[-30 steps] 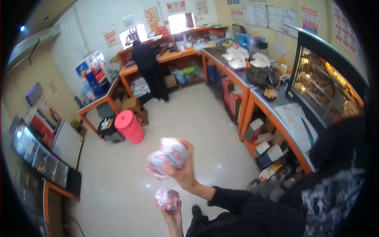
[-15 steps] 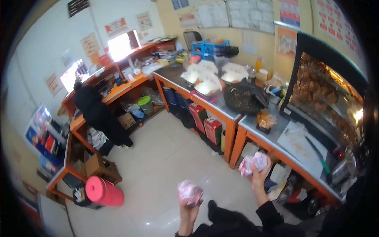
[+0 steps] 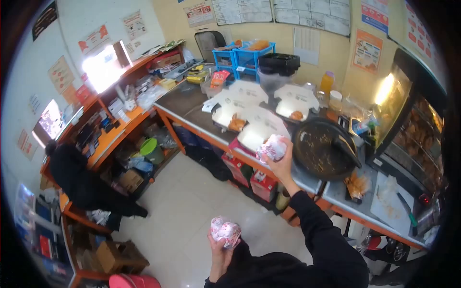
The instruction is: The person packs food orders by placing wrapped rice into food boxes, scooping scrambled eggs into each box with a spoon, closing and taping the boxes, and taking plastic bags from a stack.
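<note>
My right hand (image 3: 282, 167) is closed around a bundle wrapped in white paper with pink print (image 3: 272, 148). It is held up at the front edge of the counter, over the near corner of an open white takeaway box (image 3: 264, 126). Two more open boxes stand behind, one with a fried piece of food (image 3: 236, 123) and the other box (image 3: 298, 98) with a similar piece. Lower down, above the floor, my left hand (image 3: 219, 253) grips similar paper-wrapped bundles (image 3: 225, 230). What the paper encloses is hidden.
A large dark pan (image 3: 319, 149) sits right of the boxes, near a cutting board (image 3: 391, 194) with a green-handled knife (image 3: 408, 211). A glass display cabinet (image 3: 418, 125) stands at right. Another person (image 3: 79, 173) in black bends over the left counter. A red bin (image 3: 134, 281) is at bottom left.
My right hand has moved up and left, from beside the counter's lower shelf to the open boxes. My left hand still holds its bundles low. The view has shifted toward the counter.
</note>
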Motion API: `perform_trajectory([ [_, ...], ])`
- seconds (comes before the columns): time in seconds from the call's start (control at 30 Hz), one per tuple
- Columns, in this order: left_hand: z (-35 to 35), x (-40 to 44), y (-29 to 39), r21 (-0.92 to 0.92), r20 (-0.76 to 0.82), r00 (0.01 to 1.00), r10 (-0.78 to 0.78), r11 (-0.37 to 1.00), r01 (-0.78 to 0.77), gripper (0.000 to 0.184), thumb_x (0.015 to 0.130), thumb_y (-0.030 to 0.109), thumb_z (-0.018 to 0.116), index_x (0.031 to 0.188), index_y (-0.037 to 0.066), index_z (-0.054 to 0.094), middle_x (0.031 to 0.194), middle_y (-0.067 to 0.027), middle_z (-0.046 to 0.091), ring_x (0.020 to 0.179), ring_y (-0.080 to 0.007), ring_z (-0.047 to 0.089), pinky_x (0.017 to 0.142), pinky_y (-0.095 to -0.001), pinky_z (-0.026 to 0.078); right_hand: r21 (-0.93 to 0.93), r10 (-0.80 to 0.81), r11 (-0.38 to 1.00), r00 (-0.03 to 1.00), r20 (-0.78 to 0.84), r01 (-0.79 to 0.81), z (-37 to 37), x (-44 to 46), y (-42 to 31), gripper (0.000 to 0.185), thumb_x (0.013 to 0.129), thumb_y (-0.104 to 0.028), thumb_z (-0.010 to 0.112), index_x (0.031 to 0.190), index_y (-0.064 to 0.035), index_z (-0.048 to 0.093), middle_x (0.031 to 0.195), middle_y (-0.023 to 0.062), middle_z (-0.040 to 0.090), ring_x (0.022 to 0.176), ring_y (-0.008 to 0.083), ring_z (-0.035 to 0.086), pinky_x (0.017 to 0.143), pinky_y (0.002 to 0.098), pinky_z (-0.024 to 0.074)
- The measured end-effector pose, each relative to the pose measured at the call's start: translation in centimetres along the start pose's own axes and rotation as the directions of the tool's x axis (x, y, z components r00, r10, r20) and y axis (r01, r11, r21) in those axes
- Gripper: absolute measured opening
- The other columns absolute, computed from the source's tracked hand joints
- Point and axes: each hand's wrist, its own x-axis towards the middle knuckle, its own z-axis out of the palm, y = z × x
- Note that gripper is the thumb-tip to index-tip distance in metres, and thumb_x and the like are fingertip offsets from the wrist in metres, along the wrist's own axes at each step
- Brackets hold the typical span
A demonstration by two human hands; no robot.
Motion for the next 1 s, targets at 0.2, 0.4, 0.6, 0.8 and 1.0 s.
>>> perform_trajectory([
  [0.2, 1.7, 20.5, 9.2, 0.239, 0.124, 0.988, 0.092, 0.964, -0.12, 0.089, 0.077, 0.017, 0.076, 0.145, 0.023, 0.019, 0.135, -0.0126, 0.043, 0.115, -0.032, 0.055, 0.076, -0.0453, 0.059, -0.387, -0.073, 0.897, 0.936, 0.345, 0.213, 8.2, 8.0, 13.0, 0.058, 0.068, -0.017, 0.082, 0.118, -0.014, 0.052, 0.12, 0.0189, 0.043, 0.114, 0.0385, 0.048, 0.098, 0.0468, 0.0427],
  [0.4, 9.0, 39.8, 11.7, 0.279, 0.29, 0.952, 0.102, 0.942, -0.186, 0.088, 0.077, 0.015, 0.077, 0.145, 0.02, 0.021, 0.137, -0.0111, 0.041, 0.119, -0.0307, 0.052, 0.082, -0.046, 0.056, -0.49, 0.046, 0.847, 0.888, 0.457, 0.208, 7.9, 8.3, 14.9, 0.052, 0.066, -0.023, 0.085, 0.109, -0.0145, 0.058, 0.12, 0.019, 0.047, 0.113, 0.039, 0.049, 0.095, 0.0463, 0.0426],
  [0.6, 14.9, 51.9, 9.8, 0.572, 0.426, 0.87, 0.249, 0.67, -0.472, 0.087, 0.072, 0.009, 0.078, 0.141, 0.008, 0.024, 0.132, -0.0122, 0.042, 0.116, -0.0269, 0.051, 0.092, -0.0377, 0.049, -0.682, -0.231, 0.69, 0.967, 0.109, 0.242, 2.8, 22.1, 3.2, 0.045, 0.064, -0.02, 0.079, 0.103, -0.0124, 0.057, 0.114, 0.0158, 0.055, 0.105, 0.0345, 0.052, 0.09, 0.0448, 0.0421],
  [0.8, 15.2, 60.5, 7.6, 0.702, 0.71, 0.686, 0.161, -0.078, -0.708, 0.081, 0.06, 0.008, 0.081, 0.13, 0.006, 0.04, 0.129, -0.0231, 0.038, 0.119, -0.0388, 0.044, 0.1, -0.0458, 0.04, -0.707, 0.235, 0.702, 0.965, 0.114, -0.088, -4.2, 29.6, 20.5, 0.05, 0.061, -0.014, 0.081, 0.099, -0.0085, 0.048, 0.106, 0.0137, 0.052, 0.1, 0.0345, 0.054, 0.083, 0.0401, 0.0458],
  [1.0, 14.3, 62.5, 4.7, 0.614, 0.723, 0.687, -0.072, -0.387, -0.688, 0.053, 0.067, 0.013, 0.081, 0.114, 0.005, 0.058, 0.135, -0.0295, 0.04, 0.116, -0.0453, 0.048, 0.099, -0.0501, 0.041, -0.849, 0.497, 0.528, 0.817, 0.293, -0.016, -3.9, 29.0, 29.8, 0.051, 0.066, -0.025, 0.084, 0.099, -0.0101, 0.048, 0.111, 0.012, 0.047, 0.101, 0.0339, 0.055, 0.081, 0.0415, 0.0468],
])
